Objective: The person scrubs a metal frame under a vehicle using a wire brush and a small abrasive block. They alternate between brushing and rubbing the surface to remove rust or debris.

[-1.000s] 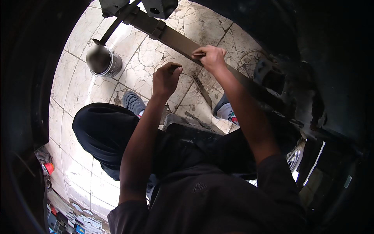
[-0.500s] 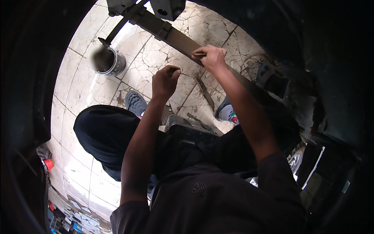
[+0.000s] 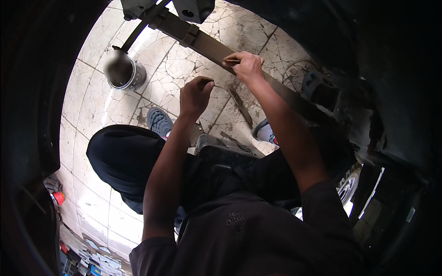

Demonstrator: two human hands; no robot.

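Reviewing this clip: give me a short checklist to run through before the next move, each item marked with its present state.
1. Right hand resting on the long metal bar: ok.
2. Left hand off the bar, pinching a small dark piece: ok; what the piece is, cannot tell.
3. Bar held at its far end by the dark bracket: cannot tell.
4. Metal can standing apart from both hands: ok.
5. Shoes planted on the tiled floor: ok.
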